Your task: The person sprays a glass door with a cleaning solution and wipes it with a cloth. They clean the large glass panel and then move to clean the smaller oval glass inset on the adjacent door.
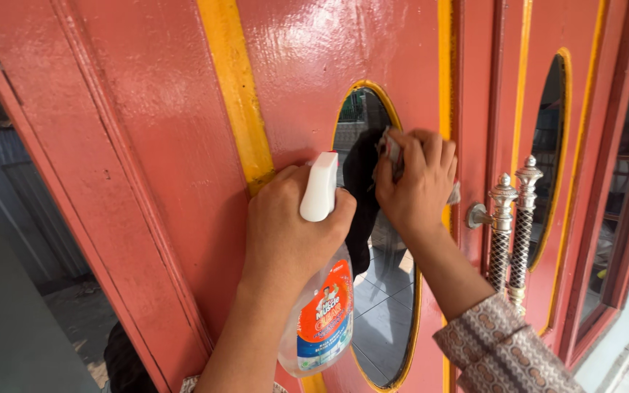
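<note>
Left hand raised from the lower middle of the view, forearm running straight up, wrist level with the red door. Fingers clenched around the neck of a spray bottle, back of the hand toward the camera, fingertips curled out of sight against the door side. White trigger head standing up above the knuckles; clear body with an orange and blue label hanging below the palm, tilted a little, its base down by the forearm.

Right hand up and to the right of the left fingers, close but not touching. Forearm rising slantwise from the lower right in a patterned brown sleeve, wrist bent so the palm presses toward the oval glass. Fingers folded over a grey cloth, gripping it and holding it flat on the upper part of the pane; only a bit of the cloth visible at the fingertips and at the heel of the hand.

Dark reflection on the glass between the two hands, tiled floor mirrored lower down. Yellow stripe running diagonally just above the left fingers. Two silver handles upright just right of the right wrist, a second oval pane beyond them.
</note>
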